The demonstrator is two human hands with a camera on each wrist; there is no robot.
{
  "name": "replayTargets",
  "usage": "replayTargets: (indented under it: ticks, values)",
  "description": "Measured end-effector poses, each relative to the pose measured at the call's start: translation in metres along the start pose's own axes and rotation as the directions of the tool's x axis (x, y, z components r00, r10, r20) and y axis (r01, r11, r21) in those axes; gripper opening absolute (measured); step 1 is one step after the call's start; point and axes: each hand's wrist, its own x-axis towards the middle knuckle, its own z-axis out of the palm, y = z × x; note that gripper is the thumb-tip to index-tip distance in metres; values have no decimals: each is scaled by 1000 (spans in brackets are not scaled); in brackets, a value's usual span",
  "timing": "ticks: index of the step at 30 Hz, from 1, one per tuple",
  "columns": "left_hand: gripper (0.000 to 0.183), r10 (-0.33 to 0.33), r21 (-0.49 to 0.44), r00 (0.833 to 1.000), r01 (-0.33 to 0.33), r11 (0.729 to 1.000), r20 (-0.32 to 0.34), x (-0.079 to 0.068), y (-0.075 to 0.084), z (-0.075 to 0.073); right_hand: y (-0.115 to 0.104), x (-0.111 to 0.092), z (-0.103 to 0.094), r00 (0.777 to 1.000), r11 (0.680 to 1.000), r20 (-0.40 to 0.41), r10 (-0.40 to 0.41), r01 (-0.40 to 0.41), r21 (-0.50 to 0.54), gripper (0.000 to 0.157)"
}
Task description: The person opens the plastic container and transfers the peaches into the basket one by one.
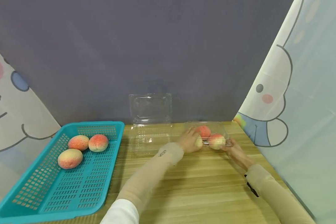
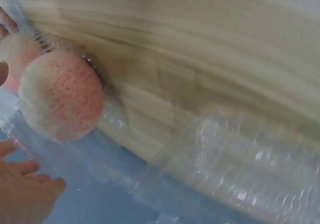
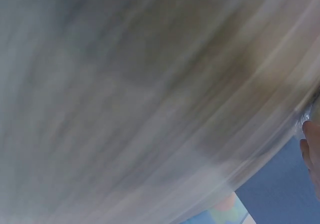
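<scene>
At the right back of the table, a clear plastic clamshell box (image 1: 219, 127) holds peaches: a red one (image 1: 203, 132) behind, a red-and-cream one (image 1: 217, 142) at the right front, and another (image 1: 198, 142) partly behind the left fingers. My left hand (image 1: 189, 140) touches the box's left side, its fingers extended in the left wrist view. At the right front corner, my right hand (image 1: 235, 152) grips the box edge. The left wrist view shows a peach (image 2: 62, 97) through the plastic close by. Whether the lid is latched cannot be seen.
To the left of the hands, a second clear clamshell box (image 1: 150, 137) stands with its lid upright. A teal basket (image 1: 112, 174) at the left holds three peaches (image 1: 98, 143). A grey wall backs the wooden table (image 1: 190, 186); printed curtains (image 1: 310, 124) flank it.
</scene>
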Motion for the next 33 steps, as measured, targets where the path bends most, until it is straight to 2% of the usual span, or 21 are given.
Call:
replayTargets:
  ticks: [5, 6, 14, 21, 28, 33]
  values:
    - [79, -55, -87, 998, 59, 995, 39, 0, -1, 6, 0, 0, 1, 1000, 1000, -11, 9, -10, -19, 49]
    - [77, -68, -100, 996, 74, 992, 57, -3, 1, 2, 0, 0, 1, 1000, 1000, -9, 9, -9, -19, 48]
    - [76, -84, -76, 994, 89, 993, 63, -6, -2, 3, -1, 2, 2, 1000, 999, 2, 21, -21, -39, 47]
    - [75, -57, -112, 997, 63, 992, 55, -15, -6, 1, -1, 1, 7, 999, 997, -4, 44, -45, -69, 78]
    - [74, -50, -118, 997, 56, 991, 52, -21, -12, 0, 1, 3, 12, 999, 999, 43, 19, -18, -28, 85]
    - [72, -39, -125, 998, 45, 991, 47, -27, -17, -2, 2, 4, 18, 999, 1000, 41, 17, -16, -27, 81]
